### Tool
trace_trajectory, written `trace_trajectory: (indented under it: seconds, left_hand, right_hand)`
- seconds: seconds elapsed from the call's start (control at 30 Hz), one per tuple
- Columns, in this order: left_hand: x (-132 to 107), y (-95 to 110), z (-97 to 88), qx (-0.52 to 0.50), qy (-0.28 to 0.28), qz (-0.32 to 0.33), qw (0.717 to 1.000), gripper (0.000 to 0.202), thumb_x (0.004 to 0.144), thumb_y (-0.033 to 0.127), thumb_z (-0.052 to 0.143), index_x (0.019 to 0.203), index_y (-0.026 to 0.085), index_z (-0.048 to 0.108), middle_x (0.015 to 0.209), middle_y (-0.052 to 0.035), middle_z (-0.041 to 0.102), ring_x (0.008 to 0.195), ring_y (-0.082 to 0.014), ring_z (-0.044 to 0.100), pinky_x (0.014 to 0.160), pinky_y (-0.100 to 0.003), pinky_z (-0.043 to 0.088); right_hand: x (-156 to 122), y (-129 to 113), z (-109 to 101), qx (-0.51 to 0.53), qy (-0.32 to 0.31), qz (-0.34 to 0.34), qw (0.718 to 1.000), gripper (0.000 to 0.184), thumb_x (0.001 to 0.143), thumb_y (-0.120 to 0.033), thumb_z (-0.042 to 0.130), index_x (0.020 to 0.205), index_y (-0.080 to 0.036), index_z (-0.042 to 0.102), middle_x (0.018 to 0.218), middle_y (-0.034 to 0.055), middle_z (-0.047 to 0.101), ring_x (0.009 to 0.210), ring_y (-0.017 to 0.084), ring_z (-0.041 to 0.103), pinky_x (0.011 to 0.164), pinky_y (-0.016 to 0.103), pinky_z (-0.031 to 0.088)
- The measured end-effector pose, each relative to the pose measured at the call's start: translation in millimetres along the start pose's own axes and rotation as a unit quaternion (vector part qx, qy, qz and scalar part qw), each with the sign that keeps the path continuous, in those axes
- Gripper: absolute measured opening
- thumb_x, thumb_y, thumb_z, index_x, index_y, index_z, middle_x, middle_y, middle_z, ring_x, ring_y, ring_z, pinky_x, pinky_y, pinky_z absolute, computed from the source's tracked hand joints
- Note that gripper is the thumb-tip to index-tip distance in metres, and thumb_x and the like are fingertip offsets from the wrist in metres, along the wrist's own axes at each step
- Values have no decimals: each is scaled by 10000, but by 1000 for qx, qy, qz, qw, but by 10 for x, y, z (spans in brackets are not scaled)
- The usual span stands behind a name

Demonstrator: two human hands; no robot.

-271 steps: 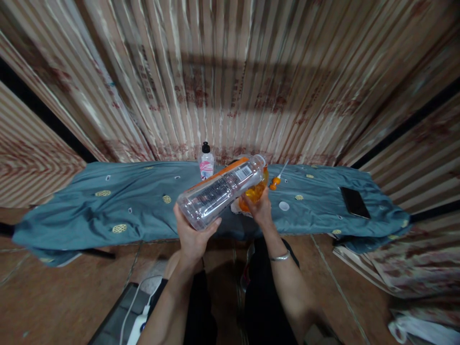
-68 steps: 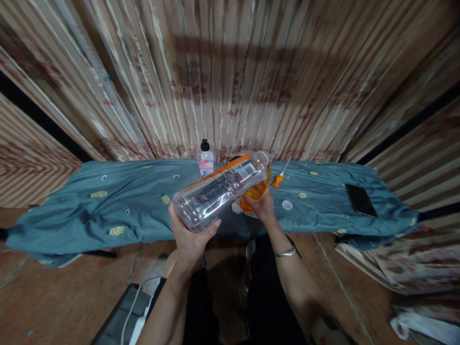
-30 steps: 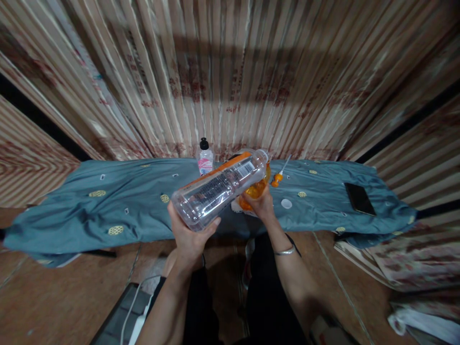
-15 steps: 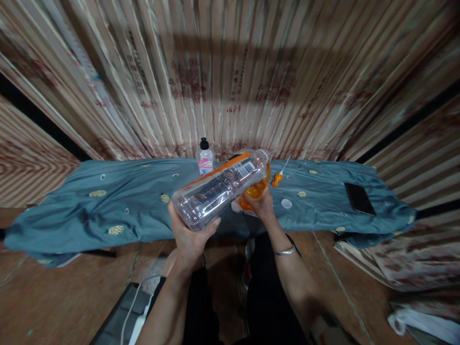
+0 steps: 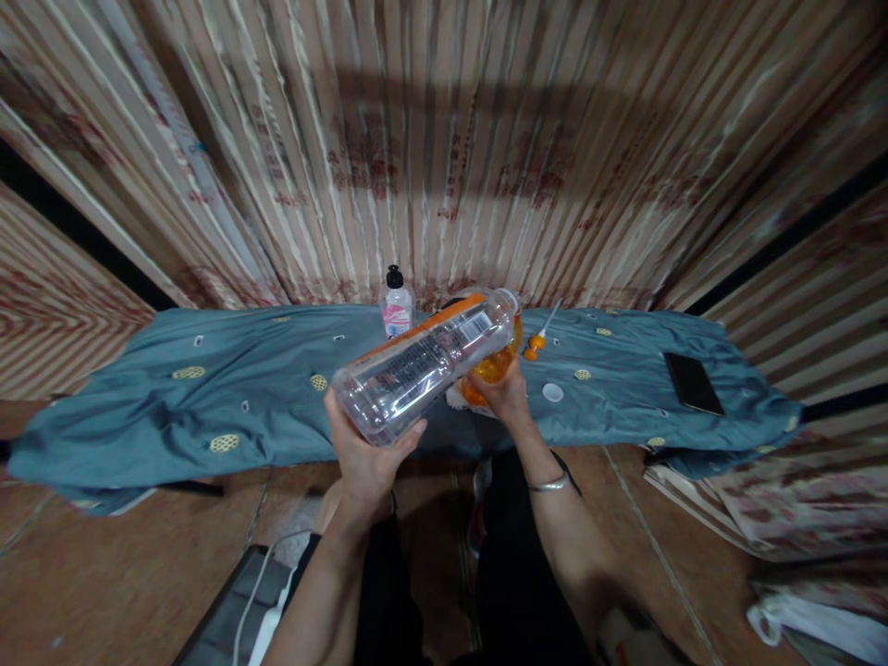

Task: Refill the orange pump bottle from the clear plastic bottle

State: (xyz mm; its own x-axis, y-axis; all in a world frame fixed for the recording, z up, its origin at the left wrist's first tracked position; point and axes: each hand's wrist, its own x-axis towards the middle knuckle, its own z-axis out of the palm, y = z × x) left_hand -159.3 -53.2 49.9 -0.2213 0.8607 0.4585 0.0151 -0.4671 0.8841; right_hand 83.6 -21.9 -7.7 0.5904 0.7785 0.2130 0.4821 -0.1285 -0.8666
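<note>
Tilted across the middle of the view is a large clear plastic bottle [image 5: 423, 370] with an orange-edged label, its neck up and to the right. My left hand [image 5: 367, 462] is closed round its base. My right hand [image 5: 505, 390] grips an orange bottle [image 5: 494, 366] that stands behind the clear one's neck. The clear bottle's mouth is over the top of the orange bottle; whether they touch is hidden. Beside it lies an orange pump head [image 5: 534, 347] with a thin tube. A white round cap [image 5: 553, 393] rests on the cloth near my right wrist.
A small clear bottle with a black cap and pink label [image 5: 397, 310] stands at the back. A dark phone [image 5: 694, 383] lies on the right of the table's blue-green cloth [image 5: 277, 407]. Behind rises a striped curtain [image 5: 444, 139]. A pale cloth or tissue [image 5: 456, 398] shows under the orange bottle.
</note>
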Motion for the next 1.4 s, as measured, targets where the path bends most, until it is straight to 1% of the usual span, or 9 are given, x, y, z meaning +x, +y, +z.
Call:
trace_trajectory:
  seconds: [0.1,0.23,0.5,0.7,0.83,0.93,1.03,1.17,1.4]
  left_hand:
    - [-3,-2,3,-9,-2,-1,1000,992,549,540,999,1348,217,508,1206,-110,688,1082,-294,740,906,-447,636]
    - [-3,4,1,-14,-4,-8,1000,983,540,523,1005,1340,226,517,1217,-102,684,1100,-282,734,917,-431,632]
    - [-6,19,-11,-8,-6,-26,1000,986,550,541,996,1347,222,512,1226,-105,680,1100,-275,732,960,-452,620]
    - [2,-29,-3,-5,5,1,1000,1024,518,591,997,1334,206,512,1195,-116,681,1080,-302,738,913,-472,633]
    - [-6,-47,-6,-16,-5,-5,1000,1026,547,551,1000,1374,222,490,1217,-115,678,1084,-299,738,935,-485,623]
    - [-6,-48,-5,-23,-8,-2,1000,1017,543,537,1005,1366,220,499,1216,-125,681,1088,-322,732,931,-521,619]
    - [2,-39,1,-22,-10,8,1000,986,550,540,999,1358,247,515,1236,-114,678,1113,-323,722,940,-532,609]
    - [10,-20,11,-17,-7,10,1000,967,543,549,998,1334,249,529,1235,-110,684,1103,-311,726,937,-517,612]
    - [10,3,11,-14,-13,-4,1000,1011,543,570,993,1359,236,500,1220,-112,683,1104,-305,737,938,-475,626]
  right_hand:
    - [-3,-20,1,1,3,5,1000,962,610,-533,896,1421,-196,503,1221,162,784,1186,414,753,1004,568,613]
    - [3,-34,-2,4,6,3,1000,947,600,-512,903,1401,-185,521,1249,176,772,1234,420,730,1041,573,596]
    - [3,1,7,17,8,-9,1000,954,617,-528,898,1420,-193,506,1279,169,762,1259,401,720,1057,565,590]
    - [5,3,19,10,7,-3,1000,967,610,-549,902,1419,-196,506,1266,166,767,1222,395,738,1028,553,606]
    - [5,11,16,9,11,-12,1000,940,624,-549,896,1412,-206,515,1281,162,761,1241,391,730,1038,549,602]
    - [-3,3,8,6,10,-10,1000,927,633,-540,895,1413,-214,512,1289,157,757,1253,388,725,1047,542,600]
    - [-7,-17,2,5,8,-9,1000,911,639,-532,889,1406,-222,508,1315,153,749,1288,381,707,1068,537,591]
    - [-5,-42,1,3,8,2,1000,918,630,-520,885,1403,-206,501,1319,163,747,1305,389,697,1078,547,585]
    - [-14,-43,-11,9,4,-3,1000,889,633,-524,887,1388,-219,530,1280,151,766,1250,383,728,1038,530,606]
